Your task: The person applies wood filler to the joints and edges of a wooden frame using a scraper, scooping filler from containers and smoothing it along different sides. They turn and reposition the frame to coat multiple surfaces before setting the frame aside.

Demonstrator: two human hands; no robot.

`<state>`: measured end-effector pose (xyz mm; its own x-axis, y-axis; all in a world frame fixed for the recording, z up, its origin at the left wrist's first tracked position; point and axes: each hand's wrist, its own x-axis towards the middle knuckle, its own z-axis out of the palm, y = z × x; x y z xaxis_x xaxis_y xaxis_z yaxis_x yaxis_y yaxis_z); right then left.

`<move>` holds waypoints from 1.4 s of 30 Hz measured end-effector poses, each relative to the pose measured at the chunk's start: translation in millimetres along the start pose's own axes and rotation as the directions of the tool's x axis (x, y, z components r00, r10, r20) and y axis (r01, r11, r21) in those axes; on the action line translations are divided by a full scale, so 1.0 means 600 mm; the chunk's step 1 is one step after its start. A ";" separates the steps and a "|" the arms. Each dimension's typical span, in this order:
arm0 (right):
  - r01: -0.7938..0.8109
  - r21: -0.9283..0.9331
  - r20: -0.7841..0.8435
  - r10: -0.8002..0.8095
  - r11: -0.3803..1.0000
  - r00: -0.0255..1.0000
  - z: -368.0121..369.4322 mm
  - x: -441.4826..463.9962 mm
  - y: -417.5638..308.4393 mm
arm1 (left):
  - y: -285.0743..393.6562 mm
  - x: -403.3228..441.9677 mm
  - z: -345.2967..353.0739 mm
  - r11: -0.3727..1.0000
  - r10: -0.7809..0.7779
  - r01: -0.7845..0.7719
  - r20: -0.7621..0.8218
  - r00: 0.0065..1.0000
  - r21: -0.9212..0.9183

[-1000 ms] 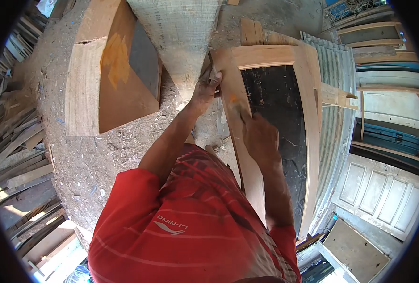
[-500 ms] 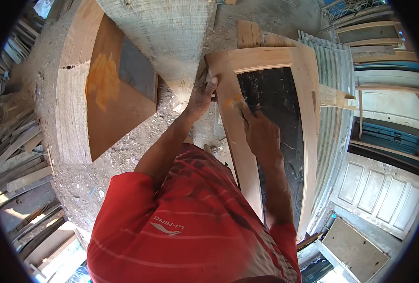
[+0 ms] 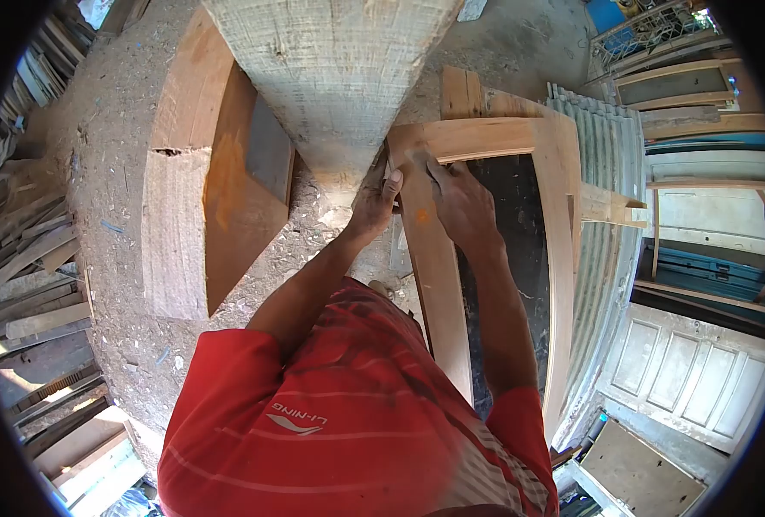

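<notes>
A wooden frame [image 3: 438, 276] with a black inner panel [image 3: 513, 224] stands in front of me, an orange patch on its left board. My left hand [image 3: 374, 205] grips the left edge of the frame near its upper corner, thumb on the face. My right hand [image 3: 466, 205] is closed around a small, thin tool, its tip against the wood near that corner; the tool is mostly hidden by the fingers. A pale smear shows on the wood by the tip.
A thick wooden post [image 3: 335, 86] rises just beyond my left hand. Left of it stands a boxy wooden piece [image 3: 176, 233]. Corrugated sheets [image 3: 602, 129] lean behind the frame at right, near a white panelled door [image 3: 688, 370]. Scrap boards [image 3: 46, 250] pile up at far left.
My right hand has moved up the left board from the orange patch to the upper corner. My left hand stays on the edge. The whole view has shifted slightly.
</notes>
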<state>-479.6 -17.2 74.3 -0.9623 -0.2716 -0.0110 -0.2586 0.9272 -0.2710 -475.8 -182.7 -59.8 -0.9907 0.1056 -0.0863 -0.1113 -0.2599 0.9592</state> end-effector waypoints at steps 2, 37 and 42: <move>-0.065 -0.046 0.115 0.070 0.997 0.991 0.018 0.000 0.002 | 0.001 -0.003 0.002 1.000 0.001 0.000 0.009 1.000 -0.030; -0.038 -0.010 0.107 0.039 0.999 0.994 0.006 0.074 0.029 | -0.029 0.012 -0.003 0.983 0.177 -0.177 0.015 0.984 0.038; -0.079 -0.060 0.179 0.089 0.995 0.980 -0.008 0.040 0.020 | -0.008 -0.008 0.001 0.994 -0.034 0.038 0.044 0.998 -0.098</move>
<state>-506.2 -11.5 75.7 -0.9508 -0.2303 -0.2073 -0.1864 0.9595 -0.2111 -470.8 -181.7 -63.6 -0.9820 0.1561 -0.1067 -0.1559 -0.3487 0.9242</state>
